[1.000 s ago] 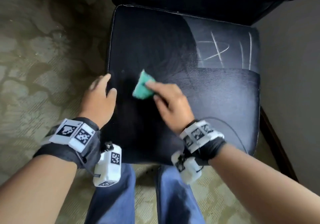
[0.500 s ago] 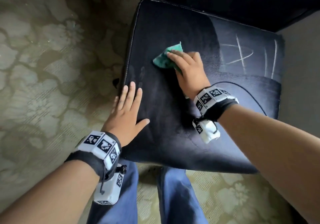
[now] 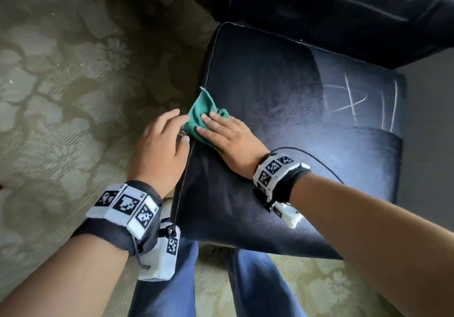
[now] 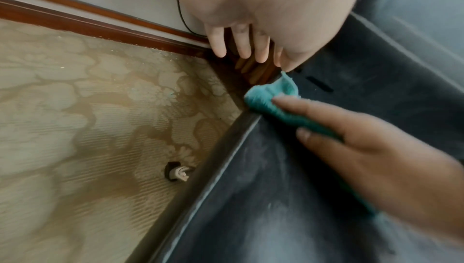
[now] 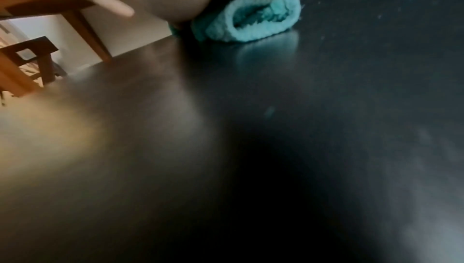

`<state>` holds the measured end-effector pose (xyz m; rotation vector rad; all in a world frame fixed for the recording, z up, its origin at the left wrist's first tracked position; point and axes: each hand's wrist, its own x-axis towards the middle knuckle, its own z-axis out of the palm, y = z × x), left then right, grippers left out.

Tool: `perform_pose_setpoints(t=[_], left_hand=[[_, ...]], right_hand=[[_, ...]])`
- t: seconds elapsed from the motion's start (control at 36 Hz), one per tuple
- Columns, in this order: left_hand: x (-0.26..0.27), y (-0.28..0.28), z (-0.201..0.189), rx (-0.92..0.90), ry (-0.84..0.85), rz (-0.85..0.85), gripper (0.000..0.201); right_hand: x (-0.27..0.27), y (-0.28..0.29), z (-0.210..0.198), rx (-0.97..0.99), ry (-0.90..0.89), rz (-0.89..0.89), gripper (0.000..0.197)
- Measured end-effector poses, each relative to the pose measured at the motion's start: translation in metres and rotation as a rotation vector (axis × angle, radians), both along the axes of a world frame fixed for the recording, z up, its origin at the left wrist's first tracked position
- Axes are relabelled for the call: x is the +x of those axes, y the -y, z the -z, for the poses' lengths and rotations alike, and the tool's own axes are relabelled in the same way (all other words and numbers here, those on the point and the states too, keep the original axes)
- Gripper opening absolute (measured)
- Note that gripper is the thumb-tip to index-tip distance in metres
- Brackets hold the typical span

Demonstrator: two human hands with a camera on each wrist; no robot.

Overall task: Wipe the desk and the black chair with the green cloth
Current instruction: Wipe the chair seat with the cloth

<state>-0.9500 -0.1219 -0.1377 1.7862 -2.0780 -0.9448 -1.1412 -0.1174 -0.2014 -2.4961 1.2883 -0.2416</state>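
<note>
The black chair seat point(image 3: 282, 110) fills the middle of the head view. A crumpled green cloth point(image 3: 202, 112) lies at its left edge. My right hand point(image 3: 222, 132) presses flat on the cloth, fingers straight and pointing left. In the left wrist view the right hand's fingers point(image 4: 334, 124) lie over the cloth point(image 4: 271, 96) at the seat's piped rim. The right wrist view shows the folded cloth point(image 5: 251, 19) under my palm. My left hand point(image 3: 163, 139) hovers just off the seat's left edge beside the cloth, fingers point(image 4: 238, 47) straight and holding nothing.
The chair's black backrest point(image 3: 344, 2) rises at the far side. White scratch marks point(image 3: 351, 100) cross the seat's right rear. Patterned carpet point(image 3: 73, 95) lies to the left, a grey wall point(image 3: 432, 132) close on the right. A small black and white fitting point(image 4: 175, 172) sits on the carpet.
My right hand has dragged the cloth from the seat's rear middle back to its left edge. My left hand has left the seat top and now sits off the left edge.
</note>
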Motion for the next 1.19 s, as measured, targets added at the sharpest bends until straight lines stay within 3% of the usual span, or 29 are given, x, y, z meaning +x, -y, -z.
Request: perform_pose_setpoints(t=[0.17,0.28,0.36,0.44,0.58,0.69,0.75,0.81,0.86,0.97,1.19], left_hand=[[-0.034,0.027,-0.016,0.031,-0.067,0.084,0.045],[-0.066,0.030,-0.008,0.131,0.074,0.219,0.050],[-0.091,0.025,0.000,0.231,0.173,0.288,0.053],[-0.114,0.019,0.005,0.271,0.234,0.315,0.056],[-0.150,0.022,0.007,0.228,0.283,0.283,0.061],[-0.172,0.028,0.009,0.196,0.332,0.295,0.065],[-0.178,0.028,0.014,0.211,0.362,0.298,0.066],[-0.180,0.026,0.021,0.239,0.390,0.298,0.067],[-0.180,0.022,0.025,0.249,0.419,0.301,0.069],[-0.178,0.018,0.031,0.242,0.458,0.297,0.070],[-0.175,0.014,0.036,0.249,0.480,0.302,0.070]], right_hand=[[0.007,-0.056,0.000,0.082,0.099,-0.021,0.046],[0.006,-0.088,0.000,0.085,0.189,-0.051,0.046],[0.002,-0.108,0.001,0.108,0.243,-0.143,0.043],[-0.005,-0.124,0.000,0.143,0.171,-0.276,0.037],[-0.025,-0.145,-0.012,0.163,0.139,-0.434,0.051],[-0.044,-0.161,0.001,0.136,0.181,-0.564,0.033],[-0.054,-0.165,-0.002,0.218,0.079,-0.518,0.024],[-0.063,-0.168,-0.002,0.256,0.142,-0.482,0.026],[-0.075,-0.169,0.000,0.153,0.217,-0.481,0.035],[-0.097,-0.158,0.002,0.057,0.253,-0.437,0.030],[-0.139,-0.099,0.003,-0.085,0.082,-0.369,0.040]])
